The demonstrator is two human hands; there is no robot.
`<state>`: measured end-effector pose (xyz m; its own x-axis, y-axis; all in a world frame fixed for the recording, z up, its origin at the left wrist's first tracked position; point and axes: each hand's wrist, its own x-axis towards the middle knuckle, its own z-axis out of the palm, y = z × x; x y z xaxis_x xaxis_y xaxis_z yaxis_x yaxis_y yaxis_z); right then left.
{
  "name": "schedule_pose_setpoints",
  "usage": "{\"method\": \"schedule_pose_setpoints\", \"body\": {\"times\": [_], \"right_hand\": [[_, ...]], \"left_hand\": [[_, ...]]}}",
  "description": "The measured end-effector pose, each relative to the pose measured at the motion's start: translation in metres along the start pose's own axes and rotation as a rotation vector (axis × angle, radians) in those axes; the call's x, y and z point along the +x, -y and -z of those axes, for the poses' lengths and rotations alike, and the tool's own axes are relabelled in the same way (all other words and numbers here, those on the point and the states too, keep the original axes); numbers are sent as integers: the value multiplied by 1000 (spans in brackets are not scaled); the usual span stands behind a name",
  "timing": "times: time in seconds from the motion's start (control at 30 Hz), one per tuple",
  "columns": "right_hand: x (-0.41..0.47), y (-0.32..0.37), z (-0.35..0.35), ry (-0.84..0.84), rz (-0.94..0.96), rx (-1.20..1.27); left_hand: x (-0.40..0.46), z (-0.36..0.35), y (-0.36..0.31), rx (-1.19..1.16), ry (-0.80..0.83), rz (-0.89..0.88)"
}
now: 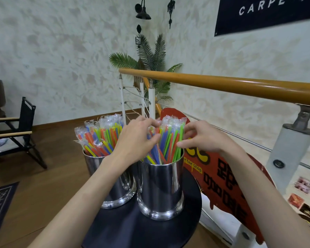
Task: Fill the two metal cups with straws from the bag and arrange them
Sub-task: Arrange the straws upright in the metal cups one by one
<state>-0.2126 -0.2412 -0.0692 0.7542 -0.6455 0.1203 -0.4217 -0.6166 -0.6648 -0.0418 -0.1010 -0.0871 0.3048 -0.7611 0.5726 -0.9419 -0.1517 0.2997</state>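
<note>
My left hand [136,138] and right hand [202,138] pinch wrapped straws [170,138] in the right metal cup [161,187] (left metal cup [115,185] already full); tugging sideways could tip it off the round black table [132,228].

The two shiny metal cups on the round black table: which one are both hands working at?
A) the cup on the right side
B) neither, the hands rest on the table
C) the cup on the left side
A: the left hand and the right hand both touch the wrapped colourful straws standing in the right shiny metal cup on the round black table.
</note>
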Motion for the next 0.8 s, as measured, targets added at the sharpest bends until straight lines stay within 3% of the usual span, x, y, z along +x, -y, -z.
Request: {"method": "schedule_pose_setpoints", "body": {"times": [0.13,0.43,0.8], "right_hand": [[3,-2,-5,-16,37,47],[3,-9,-7,-14,48,128],[2,-7,-11,9,149,281]], "left_hand": [[3,-1,-8,-29,47,52],[3,-20,-21,113,-35,48],[7,-7,0,-221,59,97]]}}
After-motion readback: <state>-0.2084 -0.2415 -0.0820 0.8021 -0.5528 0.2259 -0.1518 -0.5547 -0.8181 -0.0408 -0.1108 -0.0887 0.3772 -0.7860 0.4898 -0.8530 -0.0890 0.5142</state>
